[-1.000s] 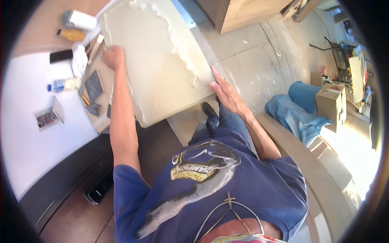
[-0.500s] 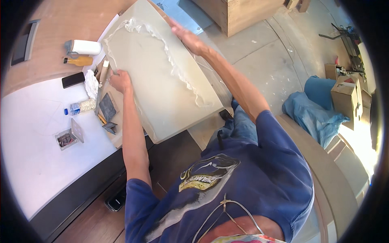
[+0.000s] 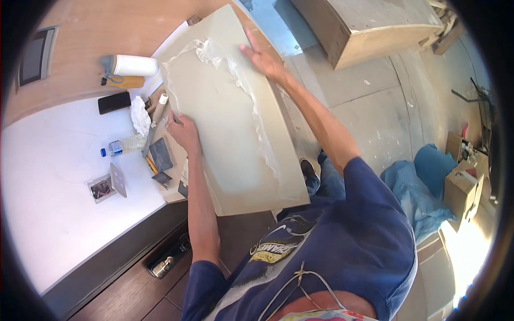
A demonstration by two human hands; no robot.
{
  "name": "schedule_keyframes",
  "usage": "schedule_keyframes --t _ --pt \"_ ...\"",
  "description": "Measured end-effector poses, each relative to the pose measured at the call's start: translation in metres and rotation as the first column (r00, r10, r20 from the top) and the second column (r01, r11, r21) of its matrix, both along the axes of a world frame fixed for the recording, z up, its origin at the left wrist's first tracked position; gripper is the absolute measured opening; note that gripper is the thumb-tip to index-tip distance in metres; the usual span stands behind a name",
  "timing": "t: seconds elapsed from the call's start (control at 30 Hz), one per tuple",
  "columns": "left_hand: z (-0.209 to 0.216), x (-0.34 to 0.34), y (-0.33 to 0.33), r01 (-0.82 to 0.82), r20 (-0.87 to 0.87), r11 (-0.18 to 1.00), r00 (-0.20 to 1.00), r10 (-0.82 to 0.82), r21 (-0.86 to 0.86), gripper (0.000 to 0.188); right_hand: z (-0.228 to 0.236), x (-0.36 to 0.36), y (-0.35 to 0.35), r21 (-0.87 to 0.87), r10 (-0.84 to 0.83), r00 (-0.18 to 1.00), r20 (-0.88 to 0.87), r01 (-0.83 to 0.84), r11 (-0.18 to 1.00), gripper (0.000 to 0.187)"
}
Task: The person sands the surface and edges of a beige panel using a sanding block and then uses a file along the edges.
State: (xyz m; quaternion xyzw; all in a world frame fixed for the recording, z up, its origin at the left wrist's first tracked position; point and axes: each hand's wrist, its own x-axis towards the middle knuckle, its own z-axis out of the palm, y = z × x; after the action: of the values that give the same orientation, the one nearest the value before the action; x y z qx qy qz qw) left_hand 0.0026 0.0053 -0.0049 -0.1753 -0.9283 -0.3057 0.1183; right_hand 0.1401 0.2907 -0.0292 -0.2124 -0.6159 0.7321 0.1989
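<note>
Right of the white surface (image 3: 53,176) is a rectangular, paste-streaked beige panel (image 3: 230,139). The left hand (image 3: 184,134) grips its left edge, fingers curled; the right hand (image 3: 266,64) lies along its right edge, fingers extended, grip unclear.

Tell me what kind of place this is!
It looks like a workshop, or maybe a room being renovated: there's a pale panel with whitish paste-like smears, a big wooden box and a white-spotted floor.
</note>
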Motion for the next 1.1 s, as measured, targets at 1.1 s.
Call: schedule_keyframes --t 1.1 --pt "0.005 0.004 0.004 -0.041 0.024 0.996 0.999 0.042 -0.078 0.044 -0.074 -0.166 0.135 -0.447 -0.147 0.966 -0.214 0.036 0.894 0.036"
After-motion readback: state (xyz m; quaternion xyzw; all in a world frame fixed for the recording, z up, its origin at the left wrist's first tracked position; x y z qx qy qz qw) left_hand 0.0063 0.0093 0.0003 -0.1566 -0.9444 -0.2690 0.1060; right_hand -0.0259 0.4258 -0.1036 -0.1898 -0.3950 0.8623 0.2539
